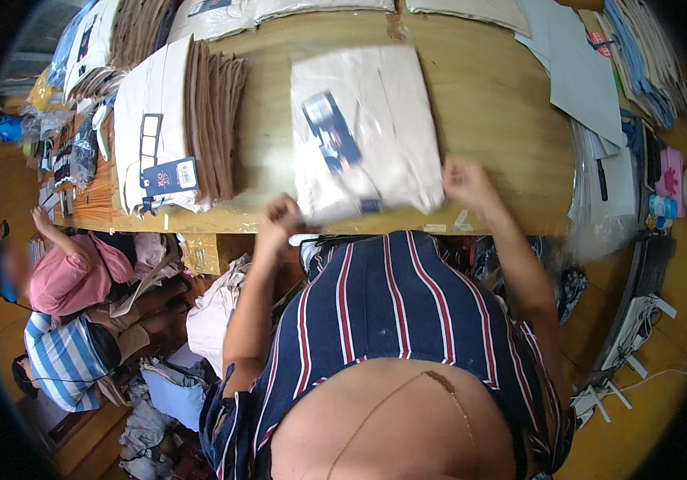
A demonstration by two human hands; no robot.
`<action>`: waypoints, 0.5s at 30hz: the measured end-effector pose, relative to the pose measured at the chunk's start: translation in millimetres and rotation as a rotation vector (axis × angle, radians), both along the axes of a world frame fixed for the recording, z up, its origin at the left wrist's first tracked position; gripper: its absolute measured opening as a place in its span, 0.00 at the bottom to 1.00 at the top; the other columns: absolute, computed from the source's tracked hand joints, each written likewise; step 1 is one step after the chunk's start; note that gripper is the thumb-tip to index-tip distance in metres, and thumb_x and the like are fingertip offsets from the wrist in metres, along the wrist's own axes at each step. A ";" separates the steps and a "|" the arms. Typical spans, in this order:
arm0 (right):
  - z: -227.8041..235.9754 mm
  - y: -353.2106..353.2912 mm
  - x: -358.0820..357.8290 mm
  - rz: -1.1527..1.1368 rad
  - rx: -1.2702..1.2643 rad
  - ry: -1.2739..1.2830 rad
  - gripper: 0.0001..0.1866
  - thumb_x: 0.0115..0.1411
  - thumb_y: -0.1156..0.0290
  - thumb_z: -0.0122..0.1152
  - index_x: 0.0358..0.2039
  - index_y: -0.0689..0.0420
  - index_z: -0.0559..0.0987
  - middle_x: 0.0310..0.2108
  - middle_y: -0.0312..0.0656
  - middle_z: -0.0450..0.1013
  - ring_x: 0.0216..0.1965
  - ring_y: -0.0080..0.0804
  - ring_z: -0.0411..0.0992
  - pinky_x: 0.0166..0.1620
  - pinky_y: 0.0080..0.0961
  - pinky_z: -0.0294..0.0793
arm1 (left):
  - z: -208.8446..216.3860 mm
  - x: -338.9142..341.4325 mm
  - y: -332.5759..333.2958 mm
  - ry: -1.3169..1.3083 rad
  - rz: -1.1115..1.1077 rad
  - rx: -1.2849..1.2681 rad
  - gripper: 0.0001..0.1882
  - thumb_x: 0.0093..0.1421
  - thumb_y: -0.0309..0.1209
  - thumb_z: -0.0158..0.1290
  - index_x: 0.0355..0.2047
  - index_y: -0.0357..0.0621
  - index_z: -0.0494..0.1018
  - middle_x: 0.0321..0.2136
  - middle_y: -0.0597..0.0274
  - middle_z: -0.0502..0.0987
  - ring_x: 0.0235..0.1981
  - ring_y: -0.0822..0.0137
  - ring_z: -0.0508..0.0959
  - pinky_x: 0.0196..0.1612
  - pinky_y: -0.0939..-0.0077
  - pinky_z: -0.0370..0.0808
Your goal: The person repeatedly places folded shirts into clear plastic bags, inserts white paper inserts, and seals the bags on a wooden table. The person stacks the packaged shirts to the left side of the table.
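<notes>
In front of me on the table lies a folded cream garment (395, 120) in a clear plastic bag (311, 92). A dark blue hang tag (331, 132) rests on its upper left part. At the bag's near left corner, my left hand (278, 220) is closed with the fingers pinched on the plastic. My right hand (467, 182) is closed at the near right edge of the same bag. Left of it stands a tall stack of folded trousers (155, 128), cream on top with brown edges, carrying another blue tag (169, 178).
More bagged cream garments (319, 6) line the table's far edge. White sheets (595, 96) and folded clothes (639, 56) sit at the right. Two people (67, 276) are at the left, near piles of cloth (171, 392). A white cable (639, 384) runs over the floor at right.
</notes>
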State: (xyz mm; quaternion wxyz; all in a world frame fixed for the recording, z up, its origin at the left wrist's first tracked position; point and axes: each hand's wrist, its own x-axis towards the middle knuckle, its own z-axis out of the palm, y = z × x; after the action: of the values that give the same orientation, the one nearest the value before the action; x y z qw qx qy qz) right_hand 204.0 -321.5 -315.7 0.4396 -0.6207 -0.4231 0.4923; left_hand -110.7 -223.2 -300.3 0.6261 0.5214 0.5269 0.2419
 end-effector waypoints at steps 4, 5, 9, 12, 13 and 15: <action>19.2 32.6 21.1 -0.104 -0.050 0.201 0.07 0.46 0.85 0.47 0.19 0.58 0.65 0.24 0.42 0.70 0.25 0.25 0.70 0.26 0.18 0.71 | 44.7 23.7 7.2 0.151 -0.221 0.130 0.07 0.48 0.17 0.42 0.16 0.40 0.64 0.18 0.60 0.73 0.17 0.72 0.72 0.22 0.75 0.71; 22.5 28.1 30.1 -0.141 -0.072 0.182 0.07 0.46 0.85 0.47 0.20 0.58 0.64 0.27 0.46 0.71 0.27 0.27 0.71 0.27 0.19 0.72 | 25.5 23.3 -0.2 0.190 -0.360 0.356 0.05 0.45 0.15 0.43 0.18 0.37 0.66 0.17 0.54 0.74 0.17 0.67 0.74 0.21 0.73 0.71; 1.6 -14.4 40.3 -0.519 -0.045 0.355 0.06 0.52 0.81 0.48 0.32 0.60 0.66 0.34 0.53 0.70 0.29 0.32 0.72 0.30 0.20 0.73 | 27.5 88.7 -49.5 0.156 -0.736 0.587 0.05 0.42 0.22 0.48 0.23 0.39 0.68 0.15 0.50 0.71 0.18 0.52 0.73 0.23 0.65 0.71; -19.3 -58.0 31.1 -0.435 -0.074 0.639 0.12 0.54 0.75 0.50 0.39 0.61 0.64 0.36 0.49 0.70 0.31 0.33 0.72 0.34 0.24 0.72 | 39.0 120.8 -63.8 0.025 -0.971 0.679 0.10 0.40 0.20 0.46 0.26 0.42 0.69 0.16 0.51 0.71 0.19 0.51 0.73 0.24 0.62 0.70; -20.1 -69.2 27.6 -0.407 -0.094 0.724 0.11 0.54 0.75 0.50 0.39 0.61 0.65 0.36 0.48 0.70 0.31 0.32 0.72 0.35 0.24 0.72 | 40.6 127.3 -61.5 0.003 -1.013 0.663 0.11 0.40 0.20 0.46 0.27 0.42 0.68 0.15 0.51 0.71 0.19 0.51 0.73 0.24 0.61 0.70; -16.2 -81.7 17.9 -0.265 -0.169 0.505 0.09 0.53 0.75 0.51 0.36 0.62 0.69 0.37 0.46 0.70 0.33 0.31 0.71 0.35 0.24 0.72 | 36.7 131.0 -44.8 0.123 -0.919 0.732 0.12 0.40 0.21 0.46 0.29 0.43 0.68 0.16 0.52 0.71 0.20 0.53 0.74 0.24 0.62 0.70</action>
State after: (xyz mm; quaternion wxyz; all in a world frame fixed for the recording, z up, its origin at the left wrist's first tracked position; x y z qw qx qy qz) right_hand 221.9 -403.2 -331.9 0.5382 -0.5628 -0.1729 0.6031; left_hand 20.3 -268.0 -263.6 0.4146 0.8913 0.1646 0.0813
